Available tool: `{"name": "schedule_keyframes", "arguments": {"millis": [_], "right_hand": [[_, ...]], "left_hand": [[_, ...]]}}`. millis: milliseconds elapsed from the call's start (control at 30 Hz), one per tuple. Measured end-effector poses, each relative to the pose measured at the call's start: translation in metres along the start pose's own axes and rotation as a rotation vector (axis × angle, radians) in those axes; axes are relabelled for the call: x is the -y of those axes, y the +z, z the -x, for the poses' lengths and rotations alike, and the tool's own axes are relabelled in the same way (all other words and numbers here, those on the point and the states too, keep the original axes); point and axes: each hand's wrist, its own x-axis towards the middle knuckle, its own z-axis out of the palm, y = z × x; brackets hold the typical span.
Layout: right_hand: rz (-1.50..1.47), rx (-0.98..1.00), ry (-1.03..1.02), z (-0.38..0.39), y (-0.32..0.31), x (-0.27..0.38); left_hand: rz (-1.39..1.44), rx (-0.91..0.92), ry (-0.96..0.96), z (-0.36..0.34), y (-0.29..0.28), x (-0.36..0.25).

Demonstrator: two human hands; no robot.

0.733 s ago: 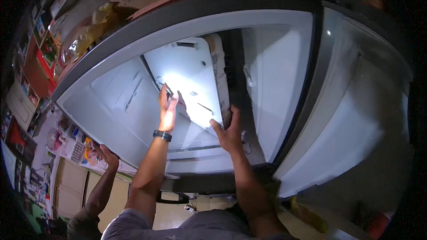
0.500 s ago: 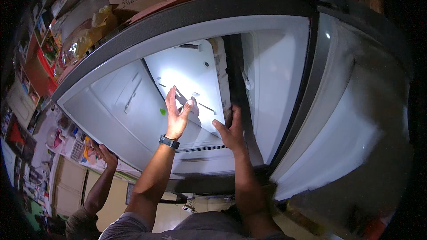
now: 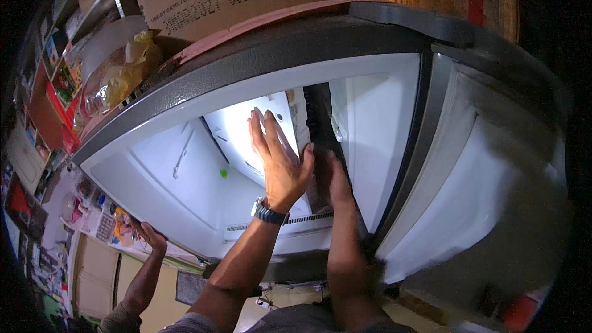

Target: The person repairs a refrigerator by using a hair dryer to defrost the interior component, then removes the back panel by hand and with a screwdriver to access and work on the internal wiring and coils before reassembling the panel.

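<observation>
A white inner panel (image 3: 237, 124) stands tilted inside the open white-lined refrigerator compartment (image 3: 148, 148), brightly lit. Along its right side runs a rough, pale foam-like edge (image 3: 299, 117) with a dark gap (image 3: 319, 108) beyond it. My left hand (image 3: 282, 176), with a dark watch (image 3: 270, 213) on the wrist, lies over the panel's face, fingers stretched out and thumb apart towards that edge. In the shadow of the gap, right beside the panel's edge, is my right hand (image 3: 338, 182); its fingers are partly hidden, so its grip does not show.
On top of the refrigerator stand a cardboard box (image 3: 246, 0) and a clear plastic bag (image 3: 117, 74). A refrigerator door (image 3: 450, 179) hangs open at right. Another person's hand (image 3: 151, 234) is at the compartment's left edge. A small green piece (image 3: 224, 174) sits inside.
My left hand has moved right across the panel towards its foam-like edge. My right hand has shifted slightly right, its thumb off the panel's face. The view has tilted, showing more of the box.
</observation>
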Motion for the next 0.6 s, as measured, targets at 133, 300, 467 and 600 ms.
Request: {"name": "schedule_keyframes", "arguments": {"millis": [133, 300, 467, 600], "right_hand": [[0.535, -0.137, -0.136, -0.053, 0.024, 0.026], [0.662, -0.12, -0.256, -0.123, 0.043, 0.03], [0.698, -0.114, -0.287, -0.17, 0.047, 0.039], [0.686, -0.102, -0.285, -0.181, 0.04, 0.037]], "left_hand": [[0.014, 0.042, 0.043, 0.005, 0.004, 0.006], [0.039, 0.071, 0.02, 0.008, -0.005, 0.013], [0.04, 0.041, 0.052, 0.008, -0.007, 0.012], [0.053, 0.007, 0.073, 0.005, -0.004, 0.014]]}}
